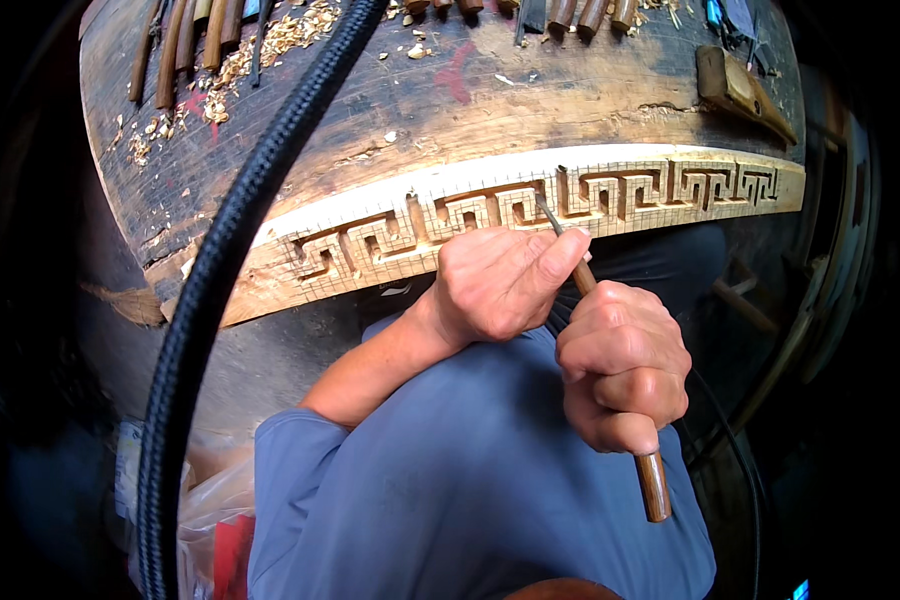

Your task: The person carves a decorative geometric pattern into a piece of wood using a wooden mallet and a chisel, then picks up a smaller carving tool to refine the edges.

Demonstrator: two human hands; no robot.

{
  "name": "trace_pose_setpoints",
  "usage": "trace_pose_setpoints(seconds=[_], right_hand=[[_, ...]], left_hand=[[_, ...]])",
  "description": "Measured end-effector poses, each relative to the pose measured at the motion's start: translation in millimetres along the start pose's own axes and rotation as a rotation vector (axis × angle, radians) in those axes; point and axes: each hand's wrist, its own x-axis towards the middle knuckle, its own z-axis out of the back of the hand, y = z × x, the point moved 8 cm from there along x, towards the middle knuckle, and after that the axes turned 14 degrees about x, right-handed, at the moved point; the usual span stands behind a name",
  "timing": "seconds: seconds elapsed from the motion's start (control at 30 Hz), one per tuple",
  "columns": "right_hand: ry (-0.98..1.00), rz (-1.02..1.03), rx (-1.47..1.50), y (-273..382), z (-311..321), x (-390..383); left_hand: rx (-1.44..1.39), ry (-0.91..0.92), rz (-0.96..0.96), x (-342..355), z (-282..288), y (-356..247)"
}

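A long pale wooden board (270,290) lies along the near edge of the bench, carved with a squared meander pattern over a pencilled grid. My right hand (625,365) is wrapped round the brown wooden handle of a carving chisel (653,490), whose butt sticks out below the fist. My left hand (500,280) closes on the chisel's front end, thumb along the shaft. The thin metal blade points up and left, its tip at a carved recess near the board's middle. The left fingers' undersides are hidden.
A wooden mallet (735,90) lies at the bench's far right. Several wooden-handled tools (185,45) line the far edge of the workbench (370,100), among wood shavings (280,35). A thick black braided cable (225,250) crosses the view at left. A plastic bag (215,500) sits lower left.
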Motion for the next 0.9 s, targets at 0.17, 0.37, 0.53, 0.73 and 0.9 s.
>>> trace_pose_setpoints(seconds=[0.17,0.37,0.53,0.73,0.9], right_hand=[[-0.025,0.058,0.036,-1.0,-3.9,7.8],[-0.037,0.028,0.248,-0.6,-9.4,16.2],[-0.015,-0.076,0.355,-15.3,-18.0,22.0],[0.053,-0.106,0.337,-35.7,-22.9,32.3],[0.145,-0.061,0.233,-38.6,-28.0,37.2]], left_hand=[[-0.056,-0.043,0.011,4.2,2.0,-0.8],[-0.02,-0.014,-0.028,-4.2,25.3,2.9],[0.045,-0.064,0.043,-8.7,38.2,12.0],[0.087,-0.149,0.069,-16.8,37.8,18.0],[0.061,-0.086,0.058,-10.4,36.8,13.5]])
